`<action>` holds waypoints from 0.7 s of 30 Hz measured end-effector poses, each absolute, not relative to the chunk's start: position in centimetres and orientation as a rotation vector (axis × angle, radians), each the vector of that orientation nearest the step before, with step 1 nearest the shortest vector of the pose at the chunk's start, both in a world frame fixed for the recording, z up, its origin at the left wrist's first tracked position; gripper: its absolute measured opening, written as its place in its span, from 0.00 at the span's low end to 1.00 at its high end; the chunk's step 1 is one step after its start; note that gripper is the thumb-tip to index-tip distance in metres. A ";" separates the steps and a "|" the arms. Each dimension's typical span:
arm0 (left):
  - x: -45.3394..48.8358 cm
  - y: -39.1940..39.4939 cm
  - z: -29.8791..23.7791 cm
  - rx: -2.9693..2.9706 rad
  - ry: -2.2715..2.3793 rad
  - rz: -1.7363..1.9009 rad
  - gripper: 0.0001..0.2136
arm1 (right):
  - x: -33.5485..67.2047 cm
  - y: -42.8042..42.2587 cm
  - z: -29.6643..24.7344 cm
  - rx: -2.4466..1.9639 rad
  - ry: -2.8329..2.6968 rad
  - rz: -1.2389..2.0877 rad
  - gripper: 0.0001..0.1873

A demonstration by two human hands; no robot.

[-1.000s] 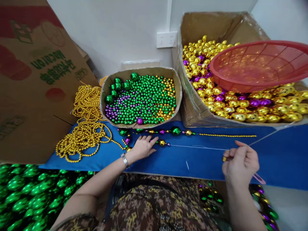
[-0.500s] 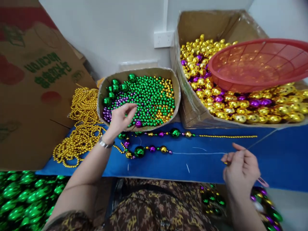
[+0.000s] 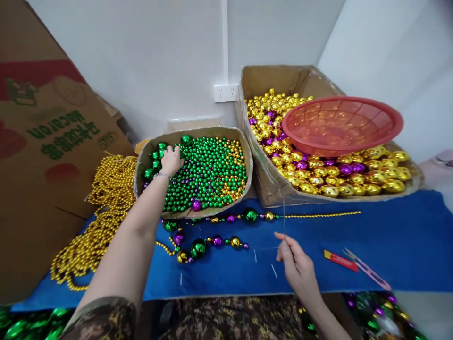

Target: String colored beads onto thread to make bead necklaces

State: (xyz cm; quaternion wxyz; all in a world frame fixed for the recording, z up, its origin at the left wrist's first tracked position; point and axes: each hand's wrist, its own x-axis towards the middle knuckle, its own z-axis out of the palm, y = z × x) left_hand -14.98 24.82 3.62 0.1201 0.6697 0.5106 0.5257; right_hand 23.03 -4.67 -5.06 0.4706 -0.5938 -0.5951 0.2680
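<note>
My left hand (image 3: 172, 159) reaches into the small cardboard box (image 3: 247, 160) of green, purple and gold beads, its fingers curled down on the large green beads (image 3: 155, 156) at the box's far left corner. What it grips is hidden. My right hand (image 3: 296, 264) is pinched on a thin needle (image 3: 284, 222) that stands upright, with a pale thread running left to the strung beads (image 3: 208, 243) on the blue cloth (image 3: 389, 236). A second strung row of beads (image 3: 247, 216) lies along the box fronts.
A big cardboard box (image 3: 269, 189) of gold and purple balls holds a red plastic basket (image 3: 341, 123). Gold bead strands (image 3: 102, 208) pile at the left beside a flattened carton (image 3: 46, 156). A red cutter (image 3: 340, 260) and pink snips (image 3: 368, 270) lie at the right.
My left hand went from the strung beads on the cloth up into the small box, to its far left corner. My right hand moved left and raised the needle upright. The view tilted up.
</note>
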 end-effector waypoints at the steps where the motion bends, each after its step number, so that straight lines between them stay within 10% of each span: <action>1: -14.7 24.3 3.7 1.947 1.506 1.522 0.16 | 22.7 -4.7 -5.0 -1.431 -1.484 0.664 0.19; 21: 0.5 4.3 2.0 0.518 0.736 1.192 0.10 | 20.6 -5.5 -3.2 -1.288 -1.845 0.485 0.13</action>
